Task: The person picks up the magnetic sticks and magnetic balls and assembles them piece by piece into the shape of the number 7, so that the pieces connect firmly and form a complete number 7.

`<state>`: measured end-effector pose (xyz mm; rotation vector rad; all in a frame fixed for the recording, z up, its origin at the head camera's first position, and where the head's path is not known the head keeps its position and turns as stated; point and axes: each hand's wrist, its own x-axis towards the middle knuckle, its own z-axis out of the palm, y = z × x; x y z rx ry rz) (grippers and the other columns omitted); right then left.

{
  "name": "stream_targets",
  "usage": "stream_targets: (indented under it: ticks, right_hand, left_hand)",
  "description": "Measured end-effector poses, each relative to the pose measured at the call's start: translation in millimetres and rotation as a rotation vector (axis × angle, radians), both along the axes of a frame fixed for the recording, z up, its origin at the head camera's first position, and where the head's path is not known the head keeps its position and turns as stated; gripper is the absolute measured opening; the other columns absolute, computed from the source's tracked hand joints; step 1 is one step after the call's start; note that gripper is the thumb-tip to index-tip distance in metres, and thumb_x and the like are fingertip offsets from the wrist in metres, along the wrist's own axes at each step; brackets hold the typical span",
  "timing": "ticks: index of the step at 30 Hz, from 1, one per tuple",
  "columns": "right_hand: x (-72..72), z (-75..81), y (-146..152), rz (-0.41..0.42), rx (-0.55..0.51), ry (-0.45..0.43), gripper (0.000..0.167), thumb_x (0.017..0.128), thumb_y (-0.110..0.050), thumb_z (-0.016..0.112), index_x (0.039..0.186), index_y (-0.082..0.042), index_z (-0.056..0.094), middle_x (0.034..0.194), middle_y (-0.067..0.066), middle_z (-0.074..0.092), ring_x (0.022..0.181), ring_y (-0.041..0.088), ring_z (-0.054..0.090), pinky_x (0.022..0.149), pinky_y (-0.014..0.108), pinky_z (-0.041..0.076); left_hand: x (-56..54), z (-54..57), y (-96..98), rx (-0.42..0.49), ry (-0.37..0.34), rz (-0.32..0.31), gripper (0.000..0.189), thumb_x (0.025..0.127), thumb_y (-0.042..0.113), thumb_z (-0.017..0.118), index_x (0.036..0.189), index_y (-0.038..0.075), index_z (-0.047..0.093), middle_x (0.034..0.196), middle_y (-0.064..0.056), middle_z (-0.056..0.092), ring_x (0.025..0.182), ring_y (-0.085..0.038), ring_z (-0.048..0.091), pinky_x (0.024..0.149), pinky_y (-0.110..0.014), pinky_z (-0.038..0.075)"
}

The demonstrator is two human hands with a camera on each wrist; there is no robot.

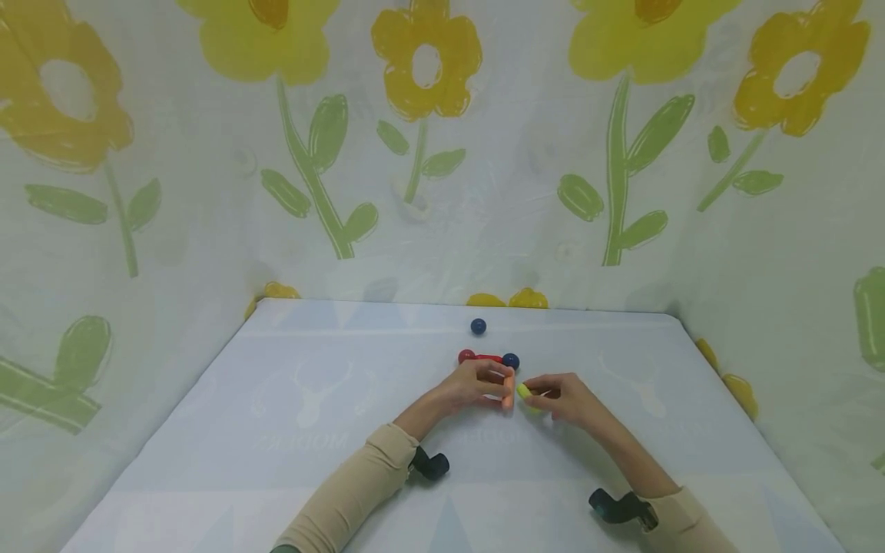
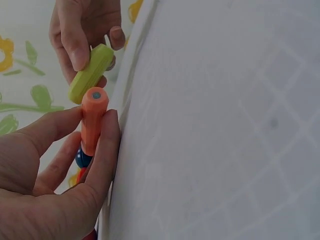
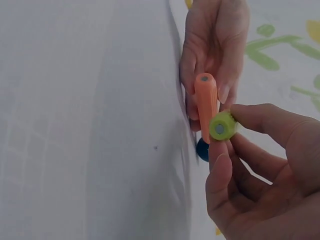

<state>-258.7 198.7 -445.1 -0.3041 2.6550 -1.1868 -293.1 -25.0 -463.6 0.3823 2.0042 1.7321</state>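
My left hand (image 1: pixel 475 384) pinches an orange magnetic rod (image 2: pixel 92 122) between thumb and fingers; a grey magnet shows in its end. Just to the right, my right hand (image 1: pixel 565 397) pinches a yellow-green magnetic rod (image 3: pixel 223 125), also with a grey magnet in its end. The two rods are close together above the table and overlap in the wrist views. Beyond the left fingers lies a red rod (image 1: pixel 488 358) with a red ball (image 1: pixel 466 356) at its left end and a dark blue ball (image 1: pixel 510 361) at its right end.
A second dark blue ball (image 1: pixel 478 326) sits farther back on the white table (image 1: pixel 332 346). A flower-printed curtain (image 1: pixel 484 230) hangs around the back and sides. Black camera mounts (image 1: pixel 432 465) stick out from both sleeves.
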Motion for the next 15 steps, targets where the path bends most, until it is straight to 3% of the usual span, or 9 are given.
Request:
stream_targets:
  ticks: [15]
  right_hand:
    - [3.0, -5.2, -7.1, -0.045, -0.098, -0.073, 0.038, 0.088, -0.026, 0.074, 0.12, -0.005, 0.069, 0.109, 0.01, 0.072, 0.078, 0.015, 0.063, 0.064, 0.029, 0.058]
  left_hand:
    - [1.9, 2.2, -0.7, 0.008, 0.012, -0.012, 0.036, 0.087, 0.009, 0.073, 0.122, 0.006, 0.066, 0.12, -0.009, 0.066, 0.1, -0.015, 0.062, 0.087, -0.035, 0.058]
